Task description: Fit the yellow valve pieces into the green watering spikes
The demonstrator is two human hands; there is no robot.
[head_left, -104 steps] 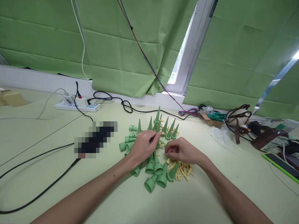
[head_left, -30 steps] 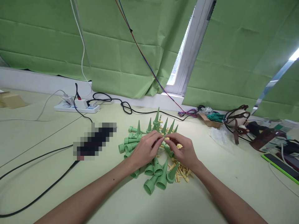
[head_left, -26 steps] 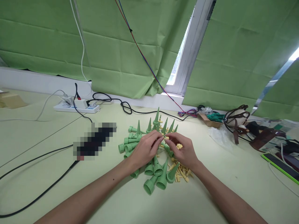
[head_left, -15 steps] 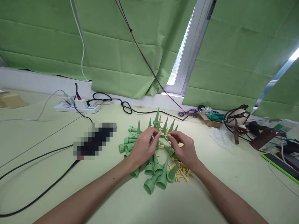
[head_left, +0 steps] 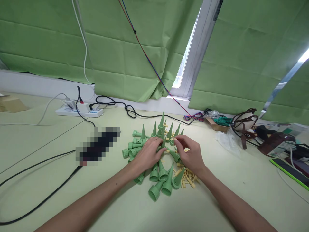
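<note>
- While the left hand [head_left: 149,150] bends low over the pile, its finger and thumb tips lie on two sides of one green cone [head_left: 163,143]; whether they grip it, one cannot tell.
- Just to the right, the right hand [head_left: 190,150] has its thumb and pointing finger bent close together; what sits at their tips is too small to make out, so one cannot tell if they pinch it.
- The green cones [head_left: 154,192] are in the middle of the desk [head_left: 217,209].
- Toward the far edge of the desk, some cones stand with their points up, and small yellow bits show among them.
- Toward the left edge and the near edge, more cones lie on their sides, and some show their round open ends.
- A heap of yellow pegs [head_left: 189,179] lies beside the cones, near the right wrist.
- By the far edge, on the left, sits a white power strip [head_left: 93,113]; a black cord [head_left: 149,115] runs along that edge.
- Near the far right corner are an open cardboard box [head_left: 218,127], a clear plastic bag [head_left: 228,141] and a pale bag with brown straps [head_left: 244,120].
</note>
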